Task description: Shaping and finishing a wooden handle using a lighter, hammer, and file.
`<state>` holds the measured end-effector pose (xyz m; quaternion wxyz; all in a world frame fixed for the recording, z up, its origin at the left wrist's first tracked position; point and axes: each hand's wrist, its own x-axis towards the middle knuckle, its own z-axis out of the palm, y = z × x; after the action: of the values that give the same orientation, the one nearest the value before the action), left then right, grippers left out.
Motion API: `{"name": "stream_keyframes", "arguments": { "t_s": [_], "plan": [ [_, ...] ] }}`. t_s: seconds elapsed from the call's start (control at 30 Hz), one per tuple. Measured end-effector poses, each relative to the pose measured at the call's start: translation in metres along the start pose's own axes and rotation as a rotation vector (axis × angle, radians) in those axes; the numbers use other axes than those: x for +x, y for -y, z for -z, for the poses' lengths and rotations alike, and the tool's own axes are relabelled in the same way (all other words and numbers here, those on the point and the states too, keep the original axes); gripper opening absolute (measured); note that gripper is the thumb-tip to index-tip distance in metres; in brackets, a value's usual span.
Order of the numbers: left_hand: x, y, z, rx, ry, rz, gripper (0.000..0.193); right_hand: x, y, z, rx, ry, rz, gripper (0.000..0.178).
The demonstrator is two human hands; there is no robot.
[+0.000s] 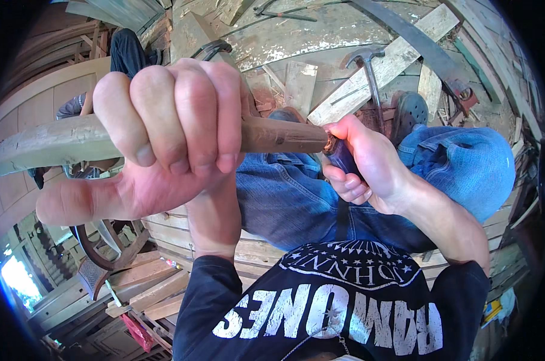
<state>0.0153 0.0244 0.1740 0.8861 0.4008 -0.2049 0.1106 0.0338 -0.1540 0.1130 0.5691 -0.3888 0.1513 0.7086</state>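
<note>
My left hand wraps its fingers over a long wooden stick, its thumb held out along the near side. The stick runs from the far left to my right hand and looks big and close at its left end. Its right end has a rough, brown cut face. Against that end, my right hand grips a dark purple handle, with the thumb resting near the stick's tip. Whether the handle carries a blade cannot be seen.
Past my knees a claw hammer leans over a pale plank. Right of it lies a handsaw with a reddish handle. Offcuts and shavings litter the floor. Another person's dark trouser leg shows at upper left. Several boards lie at lower left.
</note>
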Motion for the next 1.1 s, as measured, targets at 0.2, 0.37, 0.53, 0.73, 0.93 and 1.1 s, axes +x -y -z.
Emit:
{"name": "stream_keyframes", "arguments": {
  "t_s": [0.2, 0.37, 0.53, 0.73, 0.93, 1.1],
  "plan": [
    [-0.0002, -0.0007, 0.0018, 0.019, 0.009, 0.0, 0.046, 0.001, 0.0, 0.0014, 0.001, -0.011, -0.025, 0.053],
    [-0.0004, -0.0007, 0.0007, 0.018, 0.018, 0.011, 0.047, 0.001, 0.0009, 0.0, 0.026, 0.007, -0.07, 0.054],
    [-0.0008, 0.0006, 0.0015, 0.012, 0.022, 0.005, 0.047, 0.0005, 0.0011, 0.0004, 0.052, 0.03, -0.079, 0.054],
    [-0.0012, 0.0, 0.0017, 0.021, 0.024, 0.006, 0.047, 0.0023, -0.0022, 0.0042, 0.116, 0.088, -0.075, 0.052],
    [-0.0015, -0.0001, 0.0024, 0.028, 0.038, -0.003, 0.049, 0.0016, -0.0031, 0.0047, 0.118, 0.113, -0.073, 0.049],
    [-0.0014, -0.0015, 0.0014, 0.066, 0.026, -0.002, 0.05, 0.0009, -0.0026, 0.0032, 0.097, 0.11, -0.06, 0.049]
  ]
}}
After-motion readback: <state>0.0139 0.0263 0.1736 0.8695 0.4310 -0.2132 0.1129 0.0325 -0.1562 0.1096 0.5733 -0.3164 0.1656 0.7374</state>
